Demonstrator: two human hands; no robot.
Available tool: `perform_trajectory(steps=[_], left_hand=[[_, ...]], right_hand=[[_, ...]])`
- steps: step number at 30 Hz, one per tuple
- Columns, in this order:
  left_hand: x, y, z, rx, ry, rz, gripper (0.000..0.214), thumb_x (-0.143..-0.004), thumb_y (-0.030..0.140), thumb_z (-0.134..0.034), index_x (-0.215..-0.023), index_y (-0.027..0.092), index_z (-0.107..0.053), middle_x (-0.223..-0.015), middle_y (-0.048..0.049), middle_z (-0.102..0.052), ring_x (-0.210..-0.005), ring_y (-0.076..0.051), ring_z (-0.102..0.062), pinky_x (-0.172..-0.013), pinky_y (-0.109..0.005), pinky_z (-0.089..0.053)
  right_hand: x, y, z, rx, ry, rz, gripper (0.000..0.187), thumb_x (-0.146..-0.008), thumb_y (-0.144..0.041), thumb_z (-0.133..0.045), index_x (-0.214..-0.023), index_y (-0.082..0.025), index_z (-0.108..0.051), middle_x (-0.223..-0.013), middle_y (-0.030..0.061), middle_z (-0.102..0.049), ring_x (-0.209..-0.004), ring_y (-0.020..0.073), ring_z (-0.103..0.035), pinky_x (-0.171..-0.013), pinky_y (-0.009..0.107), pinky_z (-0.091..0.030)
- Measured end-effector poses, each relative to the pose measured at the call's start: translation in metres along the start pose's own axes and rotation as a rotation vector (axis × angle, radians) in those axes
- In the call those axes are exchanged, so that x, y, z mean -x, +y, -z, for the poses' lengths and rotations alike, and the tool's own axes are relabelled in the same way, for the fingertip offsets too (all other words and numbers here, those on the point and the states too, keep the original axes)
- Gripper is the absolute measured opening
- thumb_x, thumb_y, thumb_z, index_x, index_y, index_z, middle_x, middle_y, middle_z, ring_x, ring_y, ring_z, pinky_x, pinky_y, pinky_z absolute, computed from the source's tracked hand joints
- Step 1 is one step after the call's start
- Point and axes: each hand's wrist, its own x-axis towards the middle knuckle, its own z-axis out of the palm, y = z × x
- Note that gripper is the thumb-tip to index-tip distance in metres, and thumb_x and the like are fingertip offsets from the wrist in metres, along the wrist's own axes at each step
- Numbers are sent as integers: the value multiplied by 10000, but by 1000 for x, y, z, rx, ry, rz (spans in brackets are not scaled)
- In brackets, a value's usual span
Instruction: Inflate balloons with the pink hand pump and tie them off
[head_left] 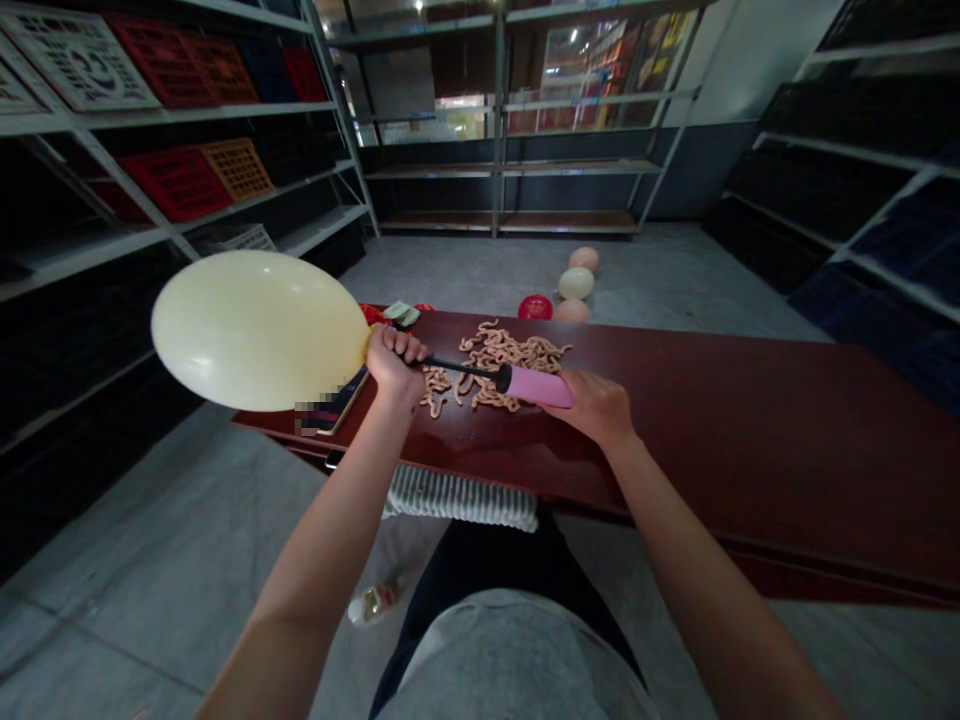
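A large pale yellow balloon [259, 330], swollen with air, is on the left above the table's edge. My left hand [396, 362] is closed around its neck, together with the end of the black rod [461, 367] of a hand pump. In my right hand [596, 405] is the pump's pink barrel [536, 386], the fingers wrapped round it. The rod shows at length between my two hands. Where the balloon's mouth meets the pump is hidden in my left fist. Behind and below the pump, a heap of uninflated beige balloons [499, 350] lies on the table.
The dark red table [720, 430] stretches right. A partly blurred flat device [345, 402] lies under the balloon; a pale green item [403, 314] lies behind my left hand. Several inflated balloons [576, 283] rest on the floor beyond. Shelves with crates [176, 182] stand left.
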Motion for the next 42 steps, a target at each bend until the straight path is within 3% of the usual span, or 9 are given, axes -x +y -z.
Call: perform_trajectory(steps=[4,9,13,17,22,25,33,42], left_hand=[[-4,17,-5,-36,-6,-48,423,-972,222,-395,-597,204,-199,-446,77,-207,-332,-65,-207,-388,-229,-215],[1,5,-39,-75,-28,-114,471,-988,330,-457,-606,199,-215,-455,85,-219,-344,-52,-206,-387,-208,-215],[7,-21,-72,-90,-70,-97,496,-994,389,-469,-599,198,-238,-448,80,-228,-348,-50,-206,-379,-204,-214],[15,-61,-93,-112,-166,-67,511,-977,384,-508,-569,203,-259,-438,67,-240,-341,-57,-211,-361,-229,-202],[30,-120,-96,-140,-221,-28,499,-965,330,-517,-543,204,-282,-431,64,-246,-327,-63,-225,-357,-246,-184],[32,-135,-90,-148,-177,-15,496,-956,351,-532,-552,203,-285,-435,68,-258,-331,-62,-232,-365,-245,-190],[18,-113,-63,-78,-37,108,455,-974,304,-472,-594,200,-244,-445,78,-231,-341,-59,-211,-396,-238,-198],[11,-64,-42,-26,26,37,418,-952,219,-430,-592,200,-218,-449,76,-225,-342,-59,-210,-397,-231,-187]], right_hand=[[0,-1,-2,-38,-5,-11,488,-833,-622,-585,-1032,-185,-670,-871,77,-733,-748,203,-657,-645,297,-388],[2,2,-2,-77,37,-104,501,-800,-633,-613,-1001,-178,-679,-848,69,-739,-710,197,-657,-621,295,-385],[4,7,-1,-106,68,-181,490,-790,-631,-619,-959,-177,-686,-811,69,-737,-687,198,-661,-594,292,-375],[2,7,1,-155,79,-248,501,-793,-650,-601,-956,-183,-682,-775,64,-731,-668,197,-660,-584,290,-370],[0,6,2,-133,88,-332,494,-773,-654,-618,-933,-190,-674,-744,56,-721,-625,195,-643,-559,292,-337],[-1,6,3,-82,82,-347,479,-777,-648,-617,-905,-189,-668,-739,57,-716,-608,188,-627,-552,295,-308],[-1,4,-2,-57,76,-237,513,-836,-668,-552,-941,-181,-670,-780,67,-710,-694,189,-625,-601,298,-308],[2,2,0,-34,46,-137,470,-839,-620,-580,-979,-181,-674,-827,76,-717,-723,197,-621,-622,291,-317]])
